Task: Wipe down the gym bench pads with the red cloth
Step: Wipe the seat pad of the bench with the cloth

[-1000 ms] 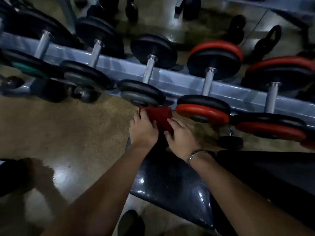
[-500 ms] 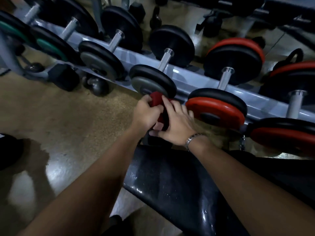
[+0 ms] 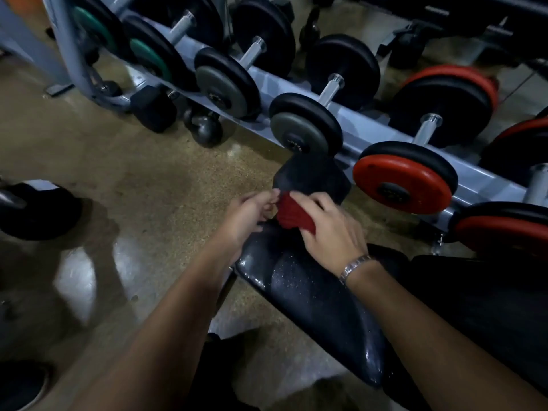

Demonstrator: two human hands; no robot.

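Speckled tan gym flooring (image 3: 133,188), glossy with reflections, runs under everything. Nearest the camera, the person's two bare forearms reach forward over a long black vinyl bench pad (image 3: 311,301), whose surface glistens with fine droplets or specks. A silver metal bracelet (image 3: 354,266) sits on the right wrist.

Further out, at the far end of that pad, the hands meet on the crumpled red cloth (image 3: 292,216). The right hand (image 3: 332,229) has its fingers curled over the bundle, though whether the cloth touches the pad's end or hangs just above it cannot be told. The left hand (image 3: 249,215) pinches the cloth's left edge with its fingertips.

A second ago both hands lay flat on the cloth, spread at the pad's end. Half a second ago they had bunched it between them, and now it is gathered into a small wad. This reads as the close of one wiping pass and a refold to a fresh face, not wiping itself.

Just beyond the hands lies a smaller black square pad (image 3: 311,179), which seems the likely next surface. The long pad's wet sheen suggests it may want another pass.

Behind stands a grey steel dumbbell rack (image 3: 355,140) holding a grey-faced black dumbbell (image 3: 299,132) and a red-faced black dumbbell (image 3: 400,182), with a black kettlebell (image 3: 206,130) on the flooring beneath
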